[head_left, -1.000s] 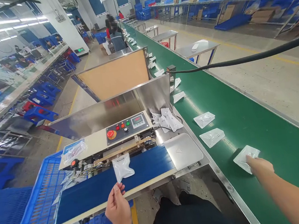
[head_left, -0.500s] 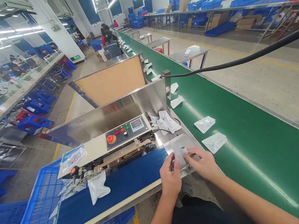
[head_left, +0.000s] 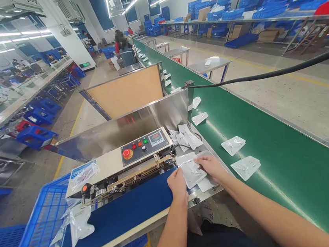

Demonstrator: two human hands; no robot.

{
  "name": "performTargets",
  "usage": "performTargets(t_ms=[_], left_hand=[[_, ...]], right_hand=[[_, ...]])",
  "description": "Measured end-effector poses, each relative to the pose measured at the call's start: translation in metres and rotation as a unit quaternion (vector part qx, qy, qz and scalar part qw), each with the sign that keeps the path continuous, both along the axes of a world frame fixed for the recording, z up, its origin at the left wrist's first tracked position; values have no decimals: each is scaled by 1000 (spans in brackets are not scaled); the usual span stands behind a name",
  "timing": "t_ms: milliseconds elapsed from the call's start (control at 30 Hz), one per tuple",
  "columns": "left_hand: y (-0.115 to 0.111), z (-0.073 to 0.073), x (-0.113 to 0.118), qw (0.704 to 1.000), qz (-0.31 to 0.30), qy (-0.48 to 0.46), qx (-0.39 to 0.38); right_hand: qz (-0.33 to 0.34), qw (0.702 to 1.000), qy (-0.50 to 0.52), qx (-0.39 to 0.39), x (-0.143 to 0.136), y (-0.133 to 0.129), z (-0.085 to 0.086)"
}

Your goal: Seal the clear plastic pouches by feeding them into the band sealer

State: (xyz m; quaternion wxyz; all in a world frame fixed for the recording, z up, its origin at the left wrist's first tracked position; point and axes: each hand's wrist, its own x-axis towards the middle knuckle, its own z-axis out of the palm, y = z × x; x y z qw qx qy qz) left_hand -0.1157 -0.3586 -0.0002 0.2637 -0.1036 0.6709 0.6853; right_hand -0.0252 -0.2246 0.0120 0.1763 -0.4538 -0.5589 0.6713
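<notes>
A white plastic pouch is stretched between my two hands at the right end of the sealing machine. My left hand pinches its left edge, beside the blue belt. At its upper right edge, my right hand grips it with thumb and fingers. The pouch's top lies close to the brass-coloured sealing track. Another filled pouch sits at the belt's far left end. Behind my hands is the control panel with a red button and a lit display.
Several white pouches are heaped behind my right hand. More pouches lie on the green conveyor to the right. A blue crate stands at the machine's left end. A black cable crosses over the conveyor.
My hands have brought the pouch up and left to the sealing track, opening it out flat. The filled pouch on the blue belt has travelled left toward the crate.
</notes>
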Motion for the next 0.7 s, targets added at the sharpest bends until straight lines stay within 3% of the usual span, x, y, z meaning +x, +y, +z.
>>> performTargets(t_ms=[167,333,433,500,600,667,700], left_hand=[[1,-11,-19,997,64,-35,25],[-32,-9,-37,994,102,-27,30],[-54,-4,-50,993,111,-19,20],[-71,0,-57,994,112,-17,9],[-101,5,-63,990,136,-5,-19],[-123,7,-60,982,176,42,-49],[-134,8,-57,976,196,74,-68]], right_hand=[[31,998,-55,-25,-38,8,-7],[77,995,-64,-6,-73,-21,-14],[108,992,-52,25,-74,-29,-10],[97,991,-51,75,-55,-14,-8],[-24,979,-104,173,7,40,-17],[-134,942,-196,239,64,80,-32],[-186,907,-261,273,95,95,-42]])
